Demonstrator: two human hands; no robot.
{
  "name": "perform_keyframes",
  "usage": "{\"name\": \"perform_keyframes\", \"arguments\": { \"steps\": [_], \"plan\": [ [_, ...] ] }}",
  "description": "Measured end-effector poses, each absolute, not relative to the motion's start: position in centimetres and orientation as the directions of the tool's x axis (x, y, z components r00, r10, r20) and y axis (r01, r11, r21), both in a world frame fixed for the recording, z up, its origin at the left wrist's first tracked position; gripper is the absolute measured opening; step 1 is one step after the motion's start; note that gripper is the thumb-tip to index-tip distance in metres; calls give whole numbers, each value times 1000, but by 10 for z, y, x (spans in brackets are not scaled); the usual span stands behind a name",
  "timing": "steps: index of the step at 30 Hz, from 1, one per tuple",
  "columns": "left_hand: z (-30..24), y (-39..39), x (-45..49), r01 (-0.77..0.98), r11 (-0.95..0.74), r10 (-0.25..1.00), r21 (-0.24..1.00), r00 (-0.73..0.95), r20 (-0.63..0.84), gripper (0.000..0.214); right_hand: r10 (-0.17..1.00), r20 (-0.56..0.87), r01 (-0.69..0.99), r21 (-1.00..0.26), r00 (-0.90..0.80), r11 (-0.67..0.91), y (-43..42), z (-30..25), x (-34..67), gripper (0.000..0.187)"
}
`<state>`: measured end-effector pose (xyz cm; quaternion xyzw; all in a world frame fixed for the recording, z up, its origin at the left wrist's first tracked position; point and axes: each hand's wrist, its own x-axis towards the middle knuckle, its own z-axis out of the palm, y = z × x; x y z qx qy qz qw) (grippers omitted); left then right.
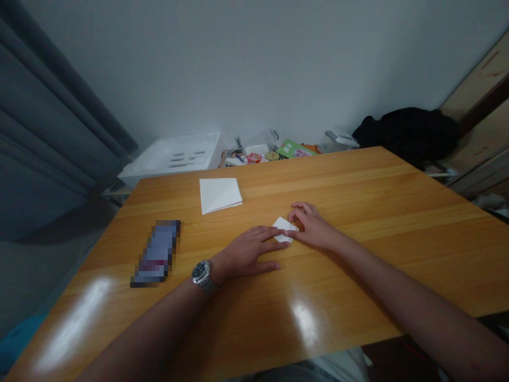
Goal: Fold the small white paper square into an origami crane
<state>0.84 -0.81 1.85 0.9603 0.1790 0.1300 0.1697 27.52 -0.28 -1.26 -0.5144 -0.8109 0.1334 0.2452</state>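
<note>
- A small folded white paper (283, 229), sharp-cornered, lies at the frame's centre on the glossy wooden table (358, 191)
- The left hand (246, 253), steel watch (202, 276) at the wrist, lies flat with fingers stretched and tips on the paper
- The right hand (312, 225) curls its fingers over the paper's right edge; I cannot tell whether it pinches or presses
- A folded sheet (220, 194) lies to the upper left

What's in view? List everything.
table: 1, orange-brown, centre
small folded paper: 1, white, table middle
folded lined sheet: 1, white, farther back, left of centre
flat dark object: 1, blurred, table left
tray: 1, white, behind table's far left corner
small clutter: several, mixed colours, behind far edge
cloth heap: 1, black, far right
curtain: 1, grey, left
wristwatch: 1, silver, left wrist
left hand: 1, flat, fingertips on paper
right hand: 1, fingertips on paper
</note>
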Motion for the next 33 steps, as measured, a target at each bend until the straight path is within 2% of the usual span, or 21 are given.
{"name": "perform_keyframes", "arguments": {
  "steps": [6,10,23,27,30,33],
  "plan": [
    [20,-9,9,300,-885,380,357,908,179,53,891,318,785,-435,-324,441,4,-17,276,10],
    [21,-8,10,297,-894,367,336,915,166,53,893,344,807,-413,-291,422,5,-18,273,6],
    [17,-5,10,272,-902,347,336,919,189,52,884,350,828,-357,-310,432,3,-14,269,11],
    [15,-5,10,258,-902,344,347,915,212,51,886,299,802,-389,-355,453,-1,-7,272,16],
    [17,-6,10,262,-901,347,345,914,211,51,888,250,789,-409,-385,458,-4,-4,275,33],
    [21,-8,10,276,-897,357,344,913,199,50,895,247,785,-431,-371,444,-2,-6,275,28]
  ]
}}
